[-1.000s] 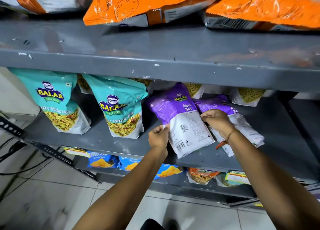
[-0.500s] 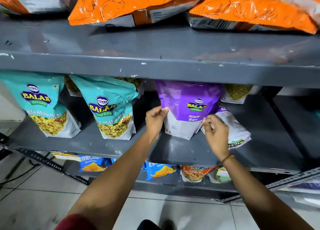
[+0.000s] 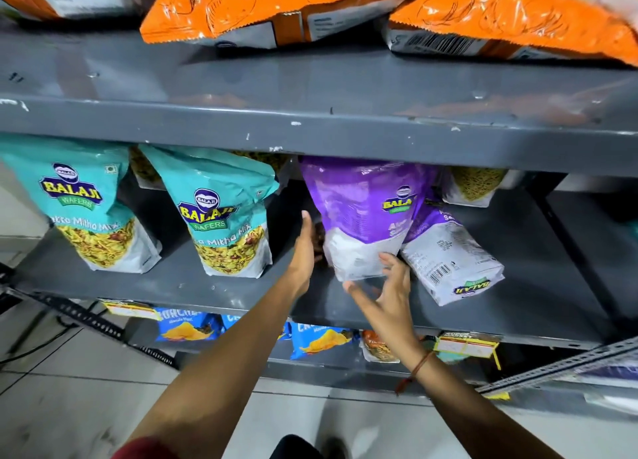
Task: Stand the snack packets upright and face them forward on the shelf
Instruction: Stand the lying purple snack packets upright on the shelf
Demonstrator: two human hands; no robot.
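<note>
A purple Aloo Sev packet (image 3: 366,210) stands upright on the grey middle shelf (image 3: 518,286), logo side toward me. My left hand (image 3: 305,248) rests flat against its left edge with the fingers straight. My right hand (image 3: 386,286) is spread open at the packet's bottom front, fingertips touching its white lower part. A second purple packet (image 3: 448,261) lies tilted upside down to the right, back side with barcode showing. Two teal Mitha Mix packets (image 3: 79,213) (image 3: 221,217) stand upright to the left.
Orange packets (image 3: 276,6) lie flat on the upper shelf (image 3: 310,113), overhanging its edge. More packets (image 3: 473,185) stand at the back of the middle shelf. Blue chip packets (image 3: 321,343) sit on the lower shelf. A slotted metal upright (image 3: 552,369) runs at the right.
The purple packet went from lying tilted, back side up, to standing upright facing forward. Both hands have let go of it and now rest open against its side and base.
</note>
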